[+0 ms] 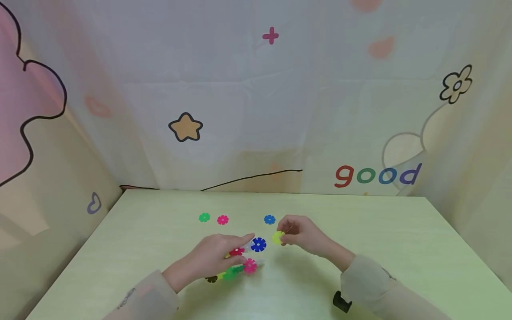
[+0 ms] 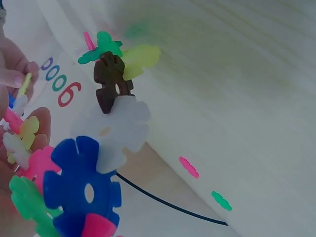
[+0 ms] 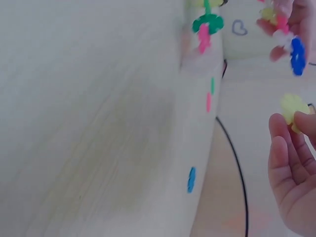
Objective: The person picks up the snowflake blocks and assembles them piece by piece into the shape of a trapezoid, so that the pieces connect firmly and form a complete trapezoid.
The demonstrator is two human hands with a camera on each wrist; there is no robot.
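Observation:
My left hand (image 1: pixel 212 255) holds a chain of interlocked plastic snowflake discs. A dark blue disc (image 1: pixel 258 244) stands at one end of the chain, near the fingertips. Lower links include a pink disc (image 1: pixel 250 266), green pieces (image 1: pixel 230 273) and a brown disc (image 1: pixel 211 279). The left wrist view shows the brown disc (image 2: pixel 109 79) slotted to a translucent white disc (image 2: pixel 129 126). To the right, my right hand (image 1: pixel 303 235) pinches a yellow disc (image 1: pixel 277 238) between thumb and fingers. That yellow disc (image 3: pixel 292 105) is apart from the blue end disc (image 3: pixel 297 57).
Loose green (image 1: pixel 204 217), pink (image 1: pixel 222 220) and blue (image 1: pixel 270 219) discs lie on the pale table (image 1: pixel 380 231) beyond the hands. A small black object (image 1: pixel 342 302) shows beside the right sleeve. A printed cloth backdrop (image 1: pixel 240 111) rises behind the table's far edge.

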